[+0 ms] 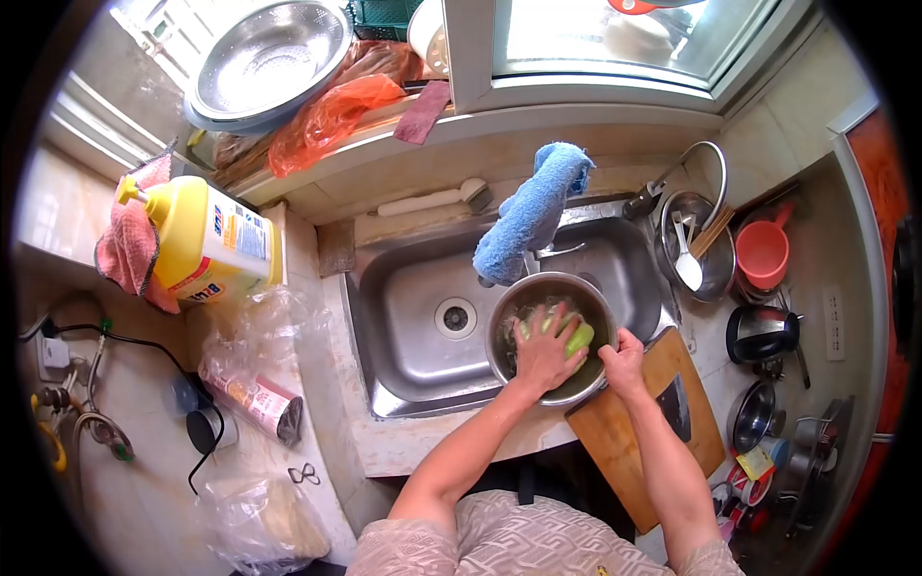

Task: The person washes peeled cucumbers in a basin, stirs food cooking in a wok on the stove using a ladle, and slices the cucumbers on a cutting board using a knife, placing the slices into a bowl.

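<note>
A round metal pot (497, 338) sits at the front right of the sink (394, 312), under the tap. In the pot's water lie pale green vegetables (580, 337), whose exact kind I cannot make out. My left hand (547, 350) is inside the pot, fingers spread over the vegetables and touching them; part of them is hidden beneath it. At the pot's right side, my right hand (624, 362) is closed on its handle, which the fingers mostly cover. A blue towel (533, 211) is draped over the tap just behind the pot.
A wooden cutting board (615, 446) with a dark blade on it lies beside my right forearm. Right of the sink stand a metal bowl with utensils (696, 245) and a red dipper (762, 254). A big yellow-capped bottle (226, 240) and plastic bags (264, 518) are leftward.
</note>
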Motion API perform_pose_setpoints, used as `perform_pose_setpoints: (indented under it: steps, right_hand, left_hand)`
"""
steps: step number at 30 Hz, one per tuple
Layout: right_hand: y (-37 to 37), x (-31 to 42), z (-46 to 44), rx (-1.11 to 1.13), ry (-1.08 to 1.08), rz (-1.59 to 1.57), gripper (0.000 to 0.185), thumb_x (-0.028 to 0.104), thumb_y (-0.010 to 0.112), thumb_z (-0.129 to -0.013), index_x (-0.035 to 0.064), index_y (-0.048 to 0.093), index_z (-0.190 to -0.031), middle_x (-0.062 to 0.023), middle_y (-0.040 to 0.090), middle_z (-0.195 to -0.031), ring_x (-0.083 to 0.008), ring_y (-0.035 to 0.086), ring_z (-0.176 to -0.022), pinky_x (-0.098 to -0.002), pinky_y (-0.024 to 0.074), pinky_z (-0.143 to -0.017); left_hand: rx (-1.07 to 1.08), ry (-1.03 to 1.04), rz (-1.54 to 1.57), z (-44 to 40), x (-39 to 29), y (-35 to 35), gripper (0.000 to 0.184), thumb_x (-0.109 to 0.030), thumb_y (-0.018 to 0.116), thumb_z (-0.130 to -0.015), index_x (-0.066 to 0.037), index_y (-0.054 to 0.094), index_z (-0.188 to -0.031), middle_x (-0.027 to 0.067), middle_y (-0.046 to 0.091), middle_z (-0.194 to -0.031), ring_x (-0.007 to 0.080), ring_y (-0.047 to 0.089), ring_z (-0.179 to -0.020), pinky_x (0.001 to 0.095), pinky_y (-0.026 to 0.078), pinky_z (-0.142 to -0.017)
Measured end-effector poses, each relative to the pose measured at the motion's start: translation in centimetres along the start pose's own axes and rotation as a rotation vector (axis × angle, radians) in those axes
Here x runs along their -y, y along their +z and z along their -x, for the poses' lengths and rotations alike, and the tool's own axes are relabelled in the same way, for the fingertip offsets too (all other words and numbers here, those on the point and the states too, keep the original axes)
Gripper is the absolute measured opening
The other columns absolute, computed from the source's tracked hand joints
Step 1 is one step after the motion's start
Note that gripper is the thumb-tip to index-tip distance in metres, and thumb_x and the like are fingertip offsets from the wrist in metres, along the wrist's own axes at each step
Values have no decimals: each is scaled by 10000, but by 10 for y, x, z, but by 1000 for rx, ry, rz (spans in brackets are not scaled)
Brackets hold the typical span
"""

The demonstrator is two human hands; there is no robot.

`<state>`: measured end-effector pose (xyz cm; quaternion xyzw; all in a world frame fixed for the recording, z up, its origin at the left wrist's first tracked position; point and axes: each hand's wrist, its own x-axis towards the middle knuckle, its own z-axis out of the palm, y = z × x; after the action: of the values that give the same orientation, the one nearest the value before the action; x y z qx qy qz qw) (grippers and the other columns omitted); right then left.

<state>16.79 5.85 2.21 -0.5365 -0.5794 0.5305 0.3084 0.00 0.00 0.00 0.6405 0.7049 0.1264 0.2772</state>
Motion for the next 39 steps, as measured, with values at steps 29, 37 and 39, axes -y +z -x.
perform_pose_setpoints:
  steps: [29,37,39]
  right_hand:
    - [120,161,38,143,-891,895,156,3,625,-749,82,494,-722,-96,556,-641,-324,594,-502,-426,460,-437]
    - [110,161,50,142,-889,866,172,6,626,-745,90,481,-707,-86,513,-629,-306,580,-496,-412,449,-433]
    - [104,155,52,97,-853,816,169,12,628,-747,80,479,-704,-97,520,-623,-324,580,-509,-421,454,-449]
  left_hand:
    - [-600,105,876,0,-5,38,796,-330,624,-918,-46,305,-1590,224,213,-1673,441,192,-1531,532,135,-1249]
    - [-618,106,896,5,-8,38,805,-360,618,-926,-48,299,-1595,217,244,-1666,433,198,-1535,533,131,-1247]
    - [-612,114,905,7,-6,35,807,-368,616,-928,-48,297,-1596,215,251,-1664,431,200,-1536,533,130,-1247]
